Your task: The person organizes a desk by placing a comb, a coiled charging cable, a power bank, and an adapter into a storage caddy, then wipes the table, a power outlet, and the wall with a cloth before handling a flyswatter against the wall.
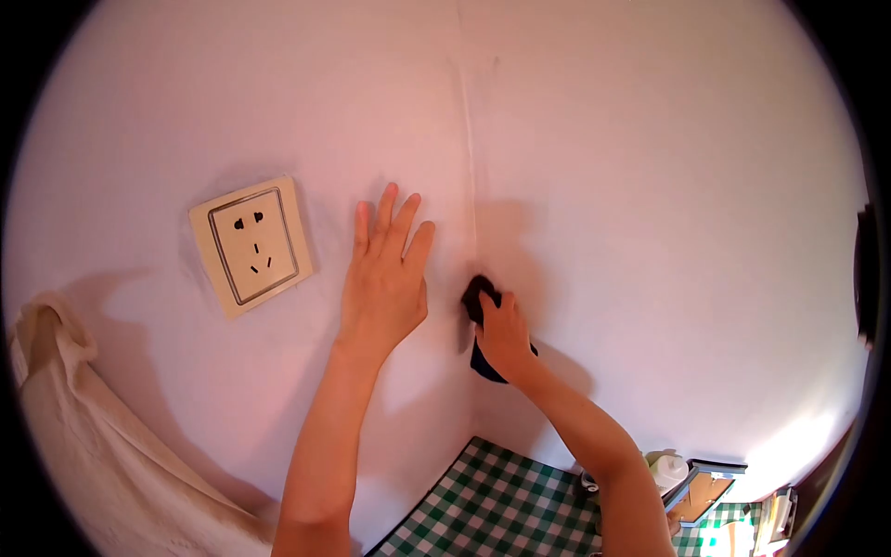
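Observation:
My left hand (382, 283) lies flat against the left wall (306, 102), its fingers spread. A socket plate (255, 243) is fixed on that wall to the left of it. Close to the corner where two walls meet, my right hand (508, 336) grips a dark cloth (485, 369). Part of the cloth sticks out above the fingers and part hangs below them. It is pressed to the wall at the corner. My palm hides the middle of the cloth.
A table with a green and white checked cover (492, 492) stands below the corner. On its right side are a white bottle (666, 472) and a dark-framed object (703, 497). Pale fabric (102, 427) hangs at the lower left.

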Motion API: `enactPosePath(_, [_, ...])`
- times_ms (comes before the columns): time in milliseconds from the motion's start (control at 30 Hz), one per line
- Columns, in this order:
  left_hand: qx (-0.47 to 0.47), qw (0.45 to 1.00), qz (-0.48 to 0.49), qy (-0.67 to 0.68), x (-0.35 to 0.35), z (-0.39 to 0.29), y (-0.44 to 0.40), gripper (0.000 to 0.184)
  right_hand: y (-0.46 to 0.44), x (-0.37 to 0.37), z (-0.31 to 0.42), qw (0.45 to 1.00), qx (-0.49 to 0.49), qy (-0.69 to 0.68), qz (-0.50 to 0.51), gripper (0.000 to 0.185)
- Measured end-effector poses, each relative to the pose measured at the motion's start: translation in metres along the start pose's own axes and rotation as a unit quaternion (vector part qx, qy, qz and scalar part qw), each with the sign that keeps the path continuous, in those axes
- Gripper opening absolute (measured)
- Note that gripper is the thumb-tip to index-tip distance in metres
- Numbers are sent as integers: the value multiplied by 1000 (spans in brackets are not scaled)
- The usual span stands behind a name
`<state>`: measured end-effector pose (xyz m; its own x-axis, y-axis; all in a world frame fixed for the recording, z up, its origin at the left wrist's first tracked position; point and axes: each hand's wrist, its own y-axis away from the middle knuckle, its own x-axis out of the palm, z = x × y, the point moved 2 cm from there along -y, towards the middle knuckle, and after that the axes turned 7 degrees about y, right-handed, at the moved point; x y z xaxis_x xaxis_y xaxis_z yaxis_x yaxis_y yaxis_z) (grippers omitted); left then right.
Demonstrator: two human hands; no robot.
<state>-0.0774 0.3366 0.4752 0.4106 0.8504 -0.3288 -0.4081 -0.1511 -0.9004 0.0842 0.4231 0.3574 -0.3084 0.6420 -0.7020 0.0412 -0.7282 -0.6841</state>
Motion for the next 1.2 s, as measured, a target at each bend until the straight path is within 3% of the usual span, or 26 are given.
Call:
enactPosePath(67, [-1,1000,-1,8,0,-1,1,43,10,11,-16,996,-1,-47,79,53])
enactPosePath(100, [2,1000,0,7,0,-1,1,43,0,14,-29,996,-32,-84,16,47])
enactPosePath(200, [-1,1000,6,-2,0,-1,-2,42,-42,-69,1,983,-15,-145,-111,39])
enactPosePath(267, [-1,1000,14,-11,4,-3,0,41,-72,-94,13,973,-41,-118,-194,40])
enactPosePath(433, [-8,997,-6,77,27,-23,28,39,-65,-37,24,980,-4,19,-200,45])
enactPosePath(633, [-115,967,28,226,42,-59,90,35,55,55,-2,997,57,-24,-36,55])
enactPosePath(733, [-196,935,44,292,43,-77,123,32,113,103,-30,995,85,-44,11,51])
enactPosePath(800, [-239,909,59,337,38,-89,144,31,136,146,-69,965,96,-232,77,50])
enactPosePath(833, [-284,881,76,370,33,-92,155,29,140,128,-67,965,102,-230,79,50])
enactPosePath(867, [-331,849,92,401,29,-95,165,28,144,110,-68,896,188,-394,81,38])
enactPosePath(900, [-332,846,96,406,25,-97,174,28,146,86,-64,793,268,-542,76,27])
enactPosePath(933, [-393,795,91,453,25,-99,185,27,150,64,-60,793,275,-538,77,27])
enactPosePath(967, [-451,738,86,495,25,-101,195,26,154,45,-55,731,317,-594,107,29])
enactPosePath(1000, [-452,734,92,499,28,-104,202,26,160,26,-48,662,356,-646,134,31])
enactPosePath(1067, [-535,643,54,546,29,-111,215,29,173,-7,-35,642,374,-655,140,32])
enactPosePath(1100, [-537,637,62,550,21,-118,214,29,181,-17,-30,602,375,-692,136,33])
enactPosePath(1133, [-540,609,111,571,13,-127,210,30,191,-28,-24,560,376,-726,131,34])
enactPosePath(1200, [-538,573,167,595,2,-139,208,31,210,-55,-14,554,410,-713,127,34])
